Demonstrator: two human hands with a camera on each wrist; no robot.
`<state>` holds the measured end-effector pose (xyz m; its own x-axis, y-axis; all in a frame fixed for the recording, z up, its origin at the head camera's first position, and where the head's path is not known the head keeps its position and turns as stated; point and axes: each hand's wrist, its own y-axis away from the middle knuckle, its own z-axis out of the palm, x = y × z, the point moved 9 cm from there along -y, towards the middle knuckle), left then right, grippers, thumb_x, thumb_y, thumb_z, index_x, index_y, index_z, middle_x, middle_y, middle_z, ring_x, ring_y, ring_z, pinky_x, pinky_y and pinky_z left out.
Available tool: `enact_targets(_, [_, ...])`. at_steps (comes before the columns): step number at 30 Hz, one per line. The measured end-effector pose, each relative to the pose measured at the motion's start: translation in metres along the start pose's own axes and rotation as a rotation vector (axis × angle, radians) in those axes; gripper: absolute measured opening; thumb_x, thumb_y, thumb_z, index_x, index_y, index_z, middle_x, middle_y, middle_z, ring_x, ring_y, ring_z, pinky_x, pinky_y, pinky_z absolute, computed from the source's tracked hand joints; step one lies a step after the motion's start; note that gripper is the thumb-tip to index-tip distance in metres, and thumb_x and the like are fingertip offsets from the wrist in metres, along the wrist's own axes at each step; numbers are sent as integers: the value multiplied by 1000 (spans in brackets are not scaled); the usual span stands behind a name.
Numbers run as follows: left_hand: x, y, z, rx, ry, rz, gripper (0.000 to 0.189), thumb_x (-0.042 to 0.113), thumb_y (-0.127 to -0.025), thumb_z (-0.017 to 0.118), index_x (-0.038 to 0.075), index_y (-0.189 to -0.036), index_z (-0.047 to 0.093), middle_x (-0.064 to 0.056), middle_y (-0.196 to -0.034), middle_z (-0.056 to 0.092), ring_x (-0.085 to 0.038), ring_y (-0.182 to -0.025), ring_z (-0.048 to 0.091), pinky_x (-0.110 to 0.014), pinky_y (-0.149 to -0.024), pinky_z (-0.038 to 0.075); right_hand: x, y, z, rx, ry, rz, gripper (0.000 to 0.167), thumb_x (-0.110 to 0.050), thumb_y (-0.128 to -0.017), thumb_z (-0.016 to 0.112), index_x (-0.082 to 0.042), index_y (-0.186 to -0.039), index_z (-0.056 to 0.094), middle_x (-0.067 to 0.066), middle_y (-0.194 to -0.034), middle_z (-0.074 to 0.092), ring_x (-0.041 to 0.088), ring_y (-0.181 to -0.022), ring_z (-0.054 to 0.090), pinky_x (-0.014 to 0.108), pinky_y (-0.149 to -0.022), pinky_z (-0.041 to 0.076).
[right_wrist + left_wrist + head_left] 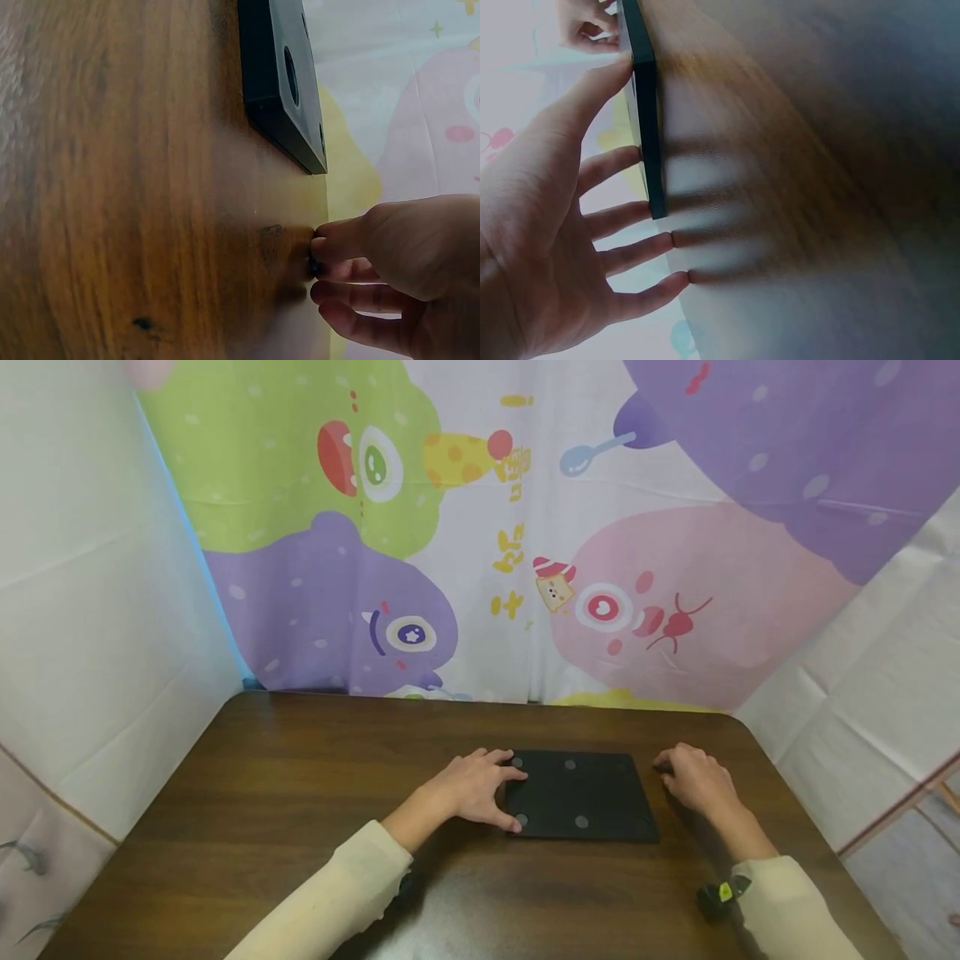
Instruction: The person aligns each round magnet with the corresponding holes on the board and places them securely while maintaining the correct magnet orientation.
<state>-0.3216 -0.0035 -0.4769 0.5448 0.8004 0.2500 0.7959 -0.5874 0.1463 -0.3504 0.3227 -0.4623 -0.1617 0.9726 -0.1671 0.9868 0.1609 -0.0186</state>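
A flat black rectangular board [607,793] lies on the brown wooden table. Several grey round spots [581,822] show on its left and middle parts. In the right wrist view, the near corner of the board [266,67] has a dark round recess. My left hand [476,787] rests at the board's left end with fingers spread, thumb and fingertips touching its edge and top. To the right of the board, my right hand [696,777] pinches a small dark piece [314,262] close to the tabletop. Fingers cover most of that piece, and I cannot tell its kind.
The wooden table [315,777] ends at a back edge against a curtain [480,652] printed with cartoon monsters. White cloth walls [97,568] stand on both sides. A dark device with a yellow-green patch [723,893] sits at the right wrist.
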Motion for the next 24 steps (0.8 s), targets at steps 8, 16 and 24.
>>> enact_targets(8, [-1, -2, 1, 4, 3, 7, 84, 67, -89, 88, 33, -161, 63, -8, -181, 45, -40, -161, 51, -64, -122, 53, 0, -1, -2, 3, 10, 18, 17, -6, -99, 80, -4, -116, 84, 25, -122, 80, 57, -113, 76, 71, -85, 62])
enact_targets(16, [-6, -6, 6, 17, -9, 18, 86, 71, -88, 86, 33, -162, 63, -7, -181, 45, -39, -161, 51, -64, -122, 53, 5, -4, -1, -7, -9, 44, 14, -9, -99, 81, -5, -112, 83, 21, -116, 82, 54, -108, 78, 68, -81, 62])
enact_targets(24, [-1, -1, 1, -3, 8, -5, 84, 66, -89, 88, 33, -162, 63, -7, -181, 45, -40, -162, 49, -67, -124, 50, 3, -5, 0, -14, -20, 44, 15, -9, -97, 82, -4, -111, 83, 20, -114, 83, 51, -106, 78, 66, -81, 62])
